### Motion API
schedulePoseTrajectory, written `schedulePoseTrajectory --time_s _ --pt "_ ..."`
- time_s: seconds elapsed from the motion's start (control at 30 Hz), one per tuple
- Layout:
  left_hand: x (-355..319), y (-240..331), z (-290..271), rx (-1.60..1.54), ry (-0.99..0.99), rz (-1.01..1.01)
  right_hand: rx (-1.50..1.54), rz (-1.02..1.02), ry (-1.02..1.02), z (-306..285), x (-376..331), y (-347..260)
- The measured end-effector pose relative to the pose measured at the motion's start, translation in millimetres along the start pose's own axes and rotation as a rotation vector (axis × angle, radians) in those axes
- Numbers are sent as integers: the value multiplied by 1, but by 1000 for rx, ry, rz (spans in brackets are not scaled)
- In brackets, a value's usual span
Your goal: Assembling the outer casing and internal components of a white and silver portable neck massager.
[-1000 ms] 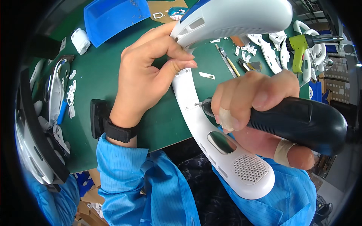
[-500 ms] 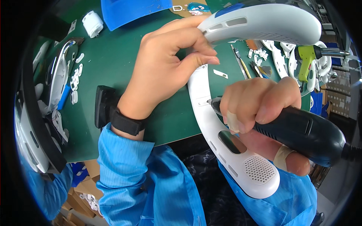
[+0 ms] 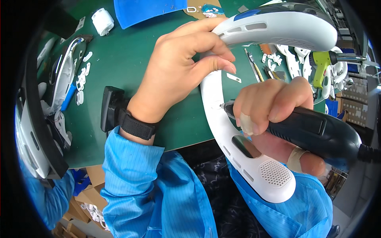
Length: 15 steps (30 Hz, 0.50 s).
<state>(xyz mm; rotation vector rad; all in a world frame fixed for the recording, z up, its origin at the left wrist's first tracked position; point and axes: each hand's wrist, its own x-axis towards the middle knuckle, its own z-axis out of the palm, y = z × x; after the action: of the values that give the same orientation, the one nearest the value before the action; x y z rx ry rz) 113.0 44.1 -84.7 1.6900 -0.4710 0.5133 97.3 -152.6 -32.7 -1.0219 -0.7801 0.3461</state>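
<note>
Curling the fingers of the left hand (image 3: 180, 66) round the bend of a U-shaped white device (image 3: 213, 90), held up across the near edge of a green worktable (image 3: 178, 123). Gripping a black power screwdriver (image 3: 313, 133) in the taped fingers of the right hand (image 3: 274, 102), with the tip at a small recess in the device's nearer limb. Clad in blue sleeves (image 3: 131, 158), with a black strap (image 3: 137, 126) at the left wrist. Surrounded by white plastic parts (image 3: 292, 64), a lime-green tool (image 3: 322, 68) and, farther off, a blue tray (image 3: 149, 12).
</note>
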Motion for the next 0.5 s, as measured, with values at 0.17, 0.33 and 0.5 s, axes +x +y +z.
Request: schedulePoseTrajectory --time_s 0.17,0.33,0.5 --pt "-1 3 -1 45 6 7 20 -59 -37 -7 5 6" --pt "1 2 2 89 -6 -41 69 -106 -31 -16 18 -16" --pt "2 8 2 163 -38 -50 18 -237 -119 -23 42 -36"
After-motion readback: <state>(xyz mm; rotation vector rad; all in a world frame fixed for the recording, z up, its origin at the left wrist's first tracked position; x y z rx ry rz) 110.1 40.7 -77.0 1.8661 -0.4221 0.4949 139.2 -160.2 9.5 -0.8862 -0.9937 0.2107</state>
